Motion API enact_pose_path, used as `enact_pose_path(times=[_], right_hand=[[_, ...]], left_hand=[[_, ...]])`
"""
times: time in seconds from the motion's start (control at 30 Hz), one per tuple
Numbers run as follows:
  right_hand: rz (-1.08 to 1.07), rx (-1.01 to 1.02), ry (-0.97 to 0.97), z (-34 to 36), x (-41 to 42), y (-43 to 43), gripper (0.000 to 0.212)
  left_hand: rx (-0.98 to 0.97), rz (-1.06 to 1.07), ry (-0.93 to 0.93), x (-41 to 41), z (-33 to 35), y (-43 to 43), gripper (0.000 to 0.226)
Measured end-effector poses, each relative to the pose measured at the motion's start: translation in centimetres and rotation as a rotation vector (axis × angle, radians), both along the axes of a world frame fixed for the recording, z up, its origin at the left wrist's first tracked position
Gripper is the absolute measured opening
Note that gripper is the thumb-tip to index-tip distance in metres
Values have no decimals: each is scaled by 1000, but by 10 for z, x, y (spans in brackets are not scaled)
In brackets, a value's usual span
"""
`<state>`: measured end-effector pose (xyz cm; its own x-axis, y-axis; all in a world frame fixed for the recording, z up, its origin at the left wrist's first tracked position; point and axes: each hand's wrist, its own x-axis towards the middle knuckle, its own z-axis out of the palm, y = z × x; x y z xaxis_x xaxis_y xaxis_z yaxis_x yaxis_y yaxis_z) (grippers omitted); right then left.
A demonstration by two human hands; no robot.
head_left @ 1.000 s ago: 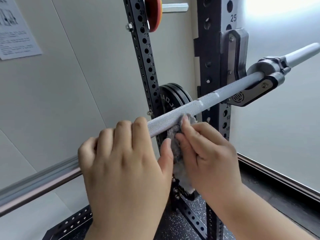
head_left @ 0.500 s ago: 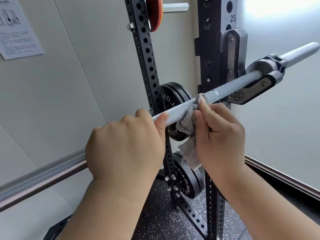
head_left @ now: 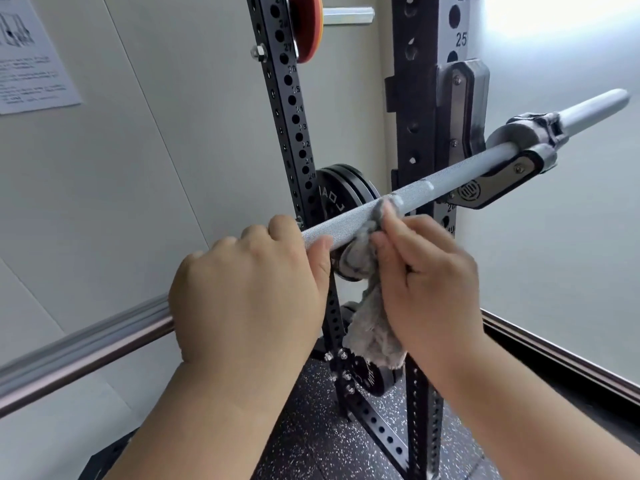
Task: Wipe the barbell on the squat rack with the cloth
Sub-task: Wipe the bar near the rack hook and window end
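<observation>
A silver knurled barbell [head_left: 446, 178] runs from lower left up to the right and rests in the J-hook [head_left: 498, 181] of the black squat rack [head_left: 429, 116]. My left hand [head_left: 249, 289] grips the bar with its fingers curled over the top. Just to its right, my right hand [head_left: 429, 282] holds a grey fluffy cloth [head_left: 372, 327] and presses it against the bar. The cloth wraps the bar's near side and its loose end hangs down below.
A second perforated upright [head_left: 287, 109] stands behind the bar, with black weight plates [head_left: 341, 192] stored on it and an orange plate [head_left: 308, 26] higher up. White walls stand close on the left and right. A metal rail [head_left: 79, 348] runs along the left wall. Speckled rubber floor [head_left: 311, 441] lies below.
My right hand slid the cloth up the bar to the right, then came back slightly toward my left hand. My left hand curled tighter around the bar.
</observation>
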<state>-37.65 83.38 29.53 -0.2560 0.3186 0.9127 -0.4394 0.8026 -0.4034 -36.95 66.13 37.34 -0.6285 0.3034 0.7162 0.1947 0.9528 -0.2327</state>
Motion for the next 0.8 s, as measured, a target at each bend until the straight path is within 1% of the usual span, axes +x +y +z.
enact_pose_path(times=[0.03,0.07,0.1,0.17,0.2,0.27,0.33,0.4,0.43,0.53,0.6,0.67,0.73,0.8], right_hand=[[-36,-50,0,3,-3,8,32],[-58,-90,-3,8,-2,11,32],[-52,-94,-11,9,-1,8,32],[21,-28,-32,1,4,-11,33],[44,26,-37,-6,7,-21,35],[35,86,-31,-8,6,-19,36],[-10,0,-2,1,0,-3,31],[-20,-92,-18,8,0,0,32],[-10,-93,-42,7,2,-8,35],[28,44,-107,-8,8,-36,45],[-25,107,-99,-6,5,-26,44],[-102,56,-82,4,0,-7,41],[-116,8,-103,11,0,-3,42],[-91,82,-133,7,6,-19,45]], left_hand=[[-44,-18,7,4,-5,-3,41],[-33,-39,10,8,-10,-6,41],[19,-60,9,10,-16,-10,43],[145,-43,-35,22,-21,-17,49],[164,-30,-25,25,-22,-19,50],[121,1,12,24,-24,-21,49],[45,42,41,16,-25,-21,46],[26,40,53,9,-23,-20,45],[34,26,60,8,-22,-20,45],[47,11,70,6,-18,-21,47],[48,-6,48,5,-14,-20,49],[59,-26,26,5,-8,-19,52],[70,-38,13,5,-2,-16,53],[76,-14,-6,6,4,-13,57]])
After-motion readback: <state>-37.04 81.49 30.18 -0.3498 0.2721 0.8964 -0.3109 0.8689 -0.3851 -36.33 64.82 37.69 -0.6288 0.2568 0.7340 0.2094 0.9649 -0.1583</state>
